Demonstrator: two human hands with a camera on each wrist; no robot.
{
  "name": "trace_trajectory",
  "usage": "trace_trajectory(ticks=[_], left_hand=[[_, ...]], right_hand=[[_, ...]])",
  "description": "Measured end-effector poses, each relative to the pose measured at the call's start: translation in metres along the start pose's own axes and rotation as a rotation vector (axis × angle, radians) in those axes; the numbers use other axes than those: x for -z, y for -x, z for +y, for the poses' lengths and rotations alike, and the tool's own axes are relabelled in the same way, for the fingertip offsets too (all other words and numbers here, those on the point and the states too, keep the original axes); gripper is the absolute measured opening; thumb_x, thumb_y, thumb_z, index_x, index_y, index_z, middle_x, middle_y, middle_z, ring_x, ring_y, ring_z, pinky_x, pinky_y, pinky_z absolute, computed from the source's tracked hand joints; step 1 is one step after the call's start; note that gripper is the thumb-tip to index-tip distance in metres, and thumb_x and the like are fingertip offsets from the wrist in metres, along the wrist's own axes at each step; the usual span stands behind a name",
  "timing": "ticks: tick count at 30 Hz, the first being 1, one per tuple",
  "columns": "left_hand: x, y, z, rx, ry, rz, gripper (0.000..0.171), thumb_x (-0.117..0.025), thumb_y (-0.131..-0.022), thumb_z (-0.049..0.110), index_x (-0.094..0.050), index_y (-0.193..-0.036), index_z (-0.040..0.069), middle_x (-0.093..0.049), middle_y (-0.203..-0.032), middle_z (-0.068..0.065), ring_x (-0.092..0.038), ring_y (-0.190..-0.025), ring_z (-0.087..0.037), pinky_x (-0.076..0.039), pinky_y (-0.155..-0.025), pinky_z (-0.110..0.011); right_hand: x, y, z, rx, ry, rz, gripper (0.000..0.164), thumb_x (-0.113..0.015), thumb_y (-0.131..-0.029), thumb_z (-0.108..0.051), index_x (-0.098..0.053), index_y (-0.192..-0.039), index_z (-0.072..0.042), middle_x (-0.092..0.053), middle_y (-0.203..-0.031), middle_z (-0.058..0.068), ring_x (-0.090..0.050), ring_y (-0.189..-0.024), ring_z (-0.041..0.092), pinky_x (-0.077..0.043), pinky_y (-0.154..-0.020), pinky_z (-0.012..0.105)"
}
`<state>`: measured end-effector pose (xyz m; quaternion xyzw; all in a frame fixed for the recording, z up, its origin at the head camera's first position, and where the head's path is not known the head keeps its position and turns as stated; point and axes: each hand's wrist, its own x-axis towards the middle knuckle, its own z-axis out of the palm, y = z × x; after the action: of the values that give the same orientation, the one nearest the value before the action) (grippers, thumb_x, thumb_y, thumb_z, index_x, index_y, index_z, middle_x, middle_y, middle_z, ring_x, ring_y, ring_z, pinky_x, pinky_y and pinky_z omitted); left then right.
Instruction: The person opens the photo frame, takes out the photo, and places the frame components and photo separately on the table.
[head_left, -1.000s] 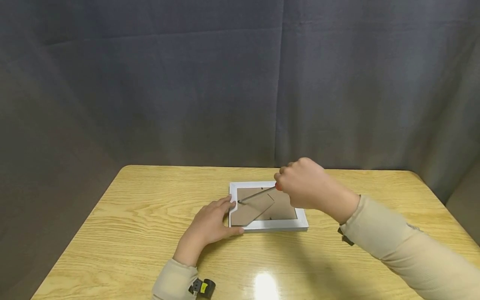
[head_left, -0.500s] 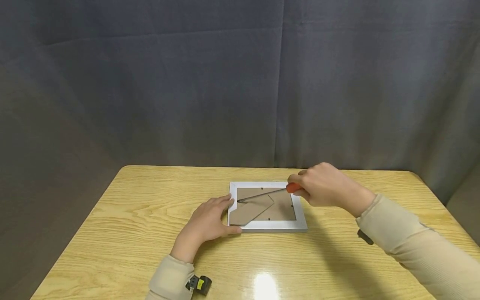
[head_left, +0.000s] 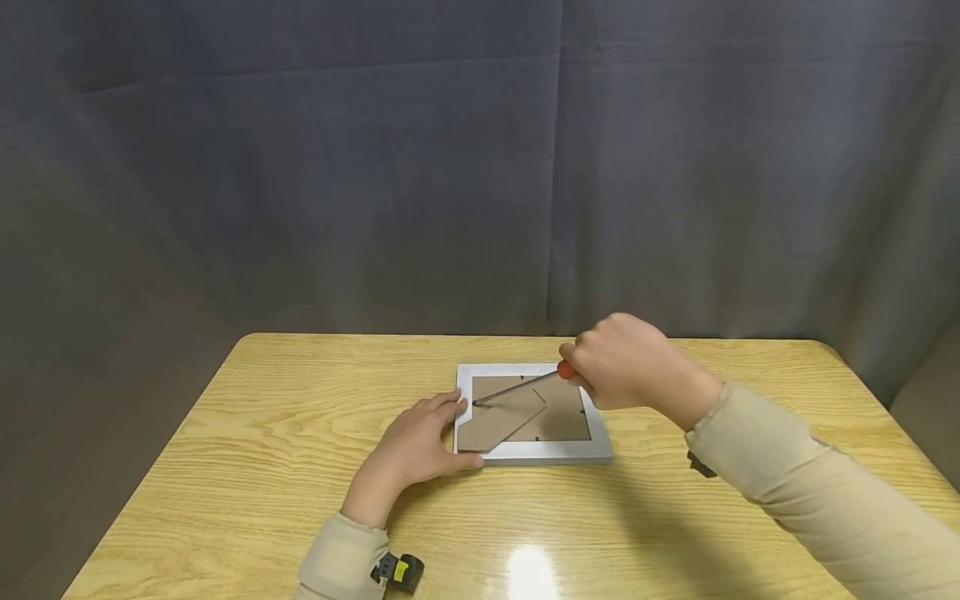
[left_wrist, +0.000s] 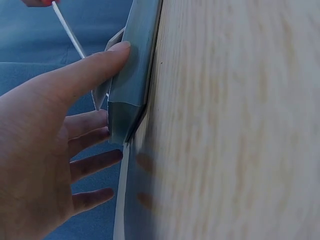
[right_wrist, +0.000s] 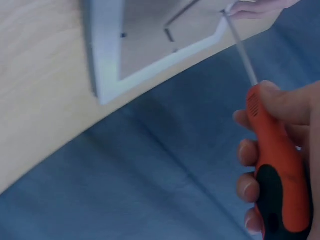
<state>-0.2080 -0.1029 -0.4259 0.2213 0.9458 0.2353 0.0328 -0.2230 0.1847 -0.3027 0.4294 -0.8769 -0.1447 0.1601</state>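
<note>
A white picture frame [head_left: 546,452] lies back up on the table, its brown backing board [head_left: 562,417] and angled stand flap [head_left: 487,433] showing. My left hand [head_left: 411,442] rests at the frame's left end. Its thumb presses the near edge and straight fingers touch the left border; in the left wrist view the lower fingers stand apart from the frame. My right hand [head_left: 626,362] grips the orange-and-black handle of a screwdriver [right_wrist: 282,170]. The slanted shaft reaches left over the backing, its tip at the frame's left inner edge, close to my left fingertips.
The wooden table [head_left: 262,467] surrounds the frame. A dark curtain [head_left: 375,183] hangs behind its far edge. Small dark tabs [head_left: 537,438] sit along the backing's edges. A black wrist strap [head_left: 399,572] shows at my left sleeve.
My right hand and the screwdriver handle swung right and lower, then came back left and up. The tip stayed at the left inner edge. My left hand barely moved.
</note>
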Motion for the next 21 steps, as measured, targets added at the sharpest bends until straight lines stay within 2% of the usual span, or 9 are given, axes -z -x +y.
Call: trace_trajectory(ticks=[8,11,15,18,21], left_hand=[[0.000,0.001,0.000,0.000,0.012,-0.002,0.083,-0.082,-0.076,0.050,-0.055,-0.141,0.006,-0.044,-0.152,-0.009,-0.040,-0.139,-0.033,-0.034,-0.110,-0.055],[0.001,0.000,0.000,0.000,0.018,-0.004,0.083,-0.082,-0.076,0.050,-0.055,-0.141,0.006,-0.043,-0.152,-0.009,-0.039,-0.139,-0.033,-0.034,-0.110,-0.054],[0.001,0.000,0.000,0.004,0.022,-0.015,0.083,-0.081,-0.077,0.050,-0.054,-0.142,0.007,-0.042,-0.153,-0.008,-0.038,-0.140,-0.033,-0.034,-0.110,-0.055],[0.000,0.002,-0.001,0.004,0.018,-0.016,0.083,-0.081,-0.078,0.051,-0.053,-0.143,0.008,-0.041,-0.154,-0.007,-0.038,-0.140,-0.033,-0.034,-0.110,-0.055],[0.000,0.003,-0.002,0.002,0.015,-0.010,0.082,-0.081,-0.077,0.050,-0.054,-0.142,0.008,-0.042,-0.153,-0.008,-0.039,-0.139,-0.033,-0.034,-0.110,-0.054]], right_hand=[[0.025,-0.023,-0.012,0.039,0.122,-0.100,0.030,-0.065,-0.075,-0.014,-0.040,-0.058,-0.018,-0.033,-0.050,-0.008,-0.024,-0.047,0.011,-0.026,-0.042,0.026],[0.035,-0.033,-0.015,0.067,0.173,-0.155,0.030,-0.065,-0.071,-0.012,-0.039,-0.056,-0.020,-0.034,-0.051,-0.009,-0.025,-0.048,0.011,-0.028,-0.043,0.026],[0.048,-0.050,-0.023,0.113,0.256,-0.185,0.033,-0.066,-0.068,-0.013,-0.039,-0.053,-0.022,-0.035,-0.052,-0.009,-0.025,-0.048,0.011,-0.032,-0.044,0.027],[0.054,-0.061,-0.030,0.134,0.321,-0.193,0.033,-0.070,-0.068,-0.020,-0.041,-0.053,-0.021,-0.040,-0.051,-0.009,-0.030,-0.046,0.010,-0.037,-0.046,0.027],[0.059,-0.071,-0.038,0.141,0.372,-0.203,0.033,-0.073,-0.069,-0.027,-0.044,-0.054,-0.022,-0.049,-0.053,-0.008,-0.042,-0.046,0.010,-0.042,-0.049,0.027]])
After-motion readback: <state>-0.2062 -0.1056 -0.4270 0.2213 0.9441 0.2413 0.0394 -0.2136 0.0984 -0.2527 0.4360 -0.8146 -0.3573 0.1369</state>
